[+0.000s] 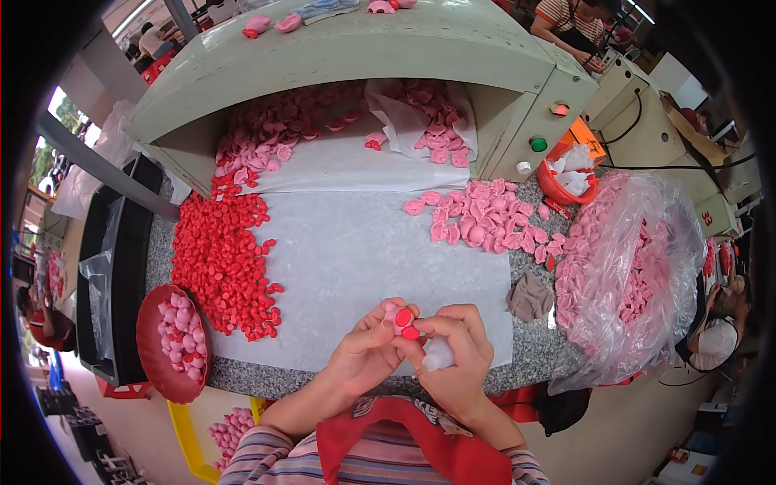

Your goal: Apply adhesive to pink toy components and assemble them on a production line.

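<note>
Close in front of me, at the near edge of the white sheet (356, 267), both hands are raised together. My left hand (361, 353) pinches a small pink plastic piece, its body mostly covered by the fingers. A red oval part (404, 318) shows on its front, facing up. The thumb and forefinger of my right hand (462, 356) are closed at a second red part (411, 332) beside it. A small white squeeze bottle (437, 356) is tucked in the right palm, partly hidden by fingers. Whether both red parts are joined to the pink piece I cannot tell.
Left lie a heap of red parts (222, 267) and a red bowl (148, 349) of assembled pink pieces. Pink shells (485, 214) and a plastic bag (675, 267) full of them lie right, near a grey cloth (530, 297) and red basket (554, 191). A green machine housing (347, 61) stands behind.
</note>
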A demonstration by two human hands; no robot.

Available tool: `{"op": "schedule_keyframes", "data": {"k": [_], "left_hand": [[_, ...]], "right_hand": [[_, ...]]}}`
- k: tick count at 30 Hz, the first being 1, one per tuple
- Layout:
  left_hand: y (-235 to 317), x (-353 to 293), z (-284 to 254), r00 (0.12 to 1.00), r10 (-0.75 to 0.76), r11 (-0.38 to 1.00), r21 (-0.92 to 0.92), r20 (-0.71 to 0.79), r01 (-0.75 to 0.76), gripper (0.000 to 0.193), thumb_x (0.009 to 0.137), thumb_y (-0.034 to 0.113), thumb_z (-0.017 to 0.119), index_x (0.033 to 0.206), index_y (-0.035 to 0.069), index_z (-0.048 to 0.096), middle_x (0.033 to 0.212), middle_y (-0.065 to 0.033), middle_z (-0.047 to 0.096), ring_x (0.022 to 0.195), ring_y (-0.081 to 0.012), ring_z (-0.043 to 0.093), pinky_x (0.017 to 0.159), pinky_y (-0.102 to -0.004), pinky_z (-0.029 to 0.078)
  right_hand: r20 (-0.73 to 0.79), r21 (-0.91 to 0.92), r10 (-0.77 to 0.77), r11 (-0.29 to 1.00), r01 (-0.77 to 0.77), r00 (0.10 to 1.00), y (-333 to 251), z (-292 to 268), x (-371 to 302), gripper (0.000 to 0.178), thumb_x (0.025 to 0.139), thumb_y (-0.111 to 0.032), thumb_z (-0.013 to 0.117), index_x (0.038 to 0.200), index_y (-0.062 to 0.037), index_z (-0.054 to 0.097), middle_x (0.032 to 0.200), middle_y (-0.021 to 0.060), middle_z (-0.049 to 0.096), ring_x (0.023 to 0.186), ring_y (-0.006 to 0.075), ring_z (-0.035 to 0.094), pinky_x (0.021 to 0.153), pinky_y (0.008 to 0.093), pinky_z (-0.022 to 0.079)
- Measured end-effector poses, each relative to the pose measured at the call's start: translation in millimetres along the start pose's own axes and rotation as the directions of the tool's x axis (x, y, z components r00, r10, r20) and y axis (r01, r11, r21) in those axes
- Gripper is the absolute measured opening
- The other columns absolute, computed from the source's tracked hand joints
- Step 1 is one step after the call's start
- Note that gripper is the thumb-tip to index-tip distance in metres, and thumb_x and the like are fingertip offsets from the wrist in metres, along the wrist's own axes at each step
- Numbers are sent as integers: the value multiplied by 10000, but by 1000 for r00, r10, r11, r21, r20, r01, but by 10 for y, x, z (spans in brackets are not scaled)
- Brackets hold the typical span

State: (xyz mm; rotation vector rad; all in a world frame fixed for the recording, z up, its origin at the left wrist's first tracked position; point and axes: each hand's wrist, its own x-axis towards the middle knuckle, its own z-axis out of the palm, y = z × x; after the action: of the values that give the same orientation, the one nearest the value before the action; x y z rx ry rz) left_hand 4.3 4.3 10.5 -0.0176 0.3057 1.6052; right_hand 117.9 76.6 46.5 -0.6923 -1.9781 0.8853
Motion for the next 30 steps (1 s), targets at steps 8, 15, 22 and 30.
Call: {"op": "schedule_keyframes", "data": {"k": [8,15,22,30], "left_hand": [[193,-28,19,997,11,930,367,73,-37,322,721,81,695,989,80,517,1045,-140,557,933,-221,571,738,-328,502],[196,-64,-59,995,67,909,408,73,-91,303,729,75,690,960,57,494,1010,-164,574,871,-239,597,626,-341,544],[225,-86,-27,994,73,867,486,85,-105,333,700,33,700,959,47,491,980,-164,582,850,-219,601,707,-340,521],[247,-47,2,999,-15,870,493,46,-10,390,640,113,766,935,26,526,963,-107,568,865,-182,575,753,-292,485]], "right_hand": [[59,-115,-189,974,194,980,-44,-88,10,314,548,-52,742,830,-55,605,789,63,523,608,183,553,462,273,435],[129,-95,-244,962,257,961,-53,-73,81,359,508,-26,765,819,-52,588,782,74,525,609,197,563,464,268,447],[124,-45,-283,956,290,951,-20,-57,93,338,508,-25,749,805,-52,588,763,76,530,595,198,564,465,272,452],[141,-9,-308,950,313,941,5,-94,117,335,513,-34,756,805,-56,594,757,72,533,588,190,564,467,264,450]]}}
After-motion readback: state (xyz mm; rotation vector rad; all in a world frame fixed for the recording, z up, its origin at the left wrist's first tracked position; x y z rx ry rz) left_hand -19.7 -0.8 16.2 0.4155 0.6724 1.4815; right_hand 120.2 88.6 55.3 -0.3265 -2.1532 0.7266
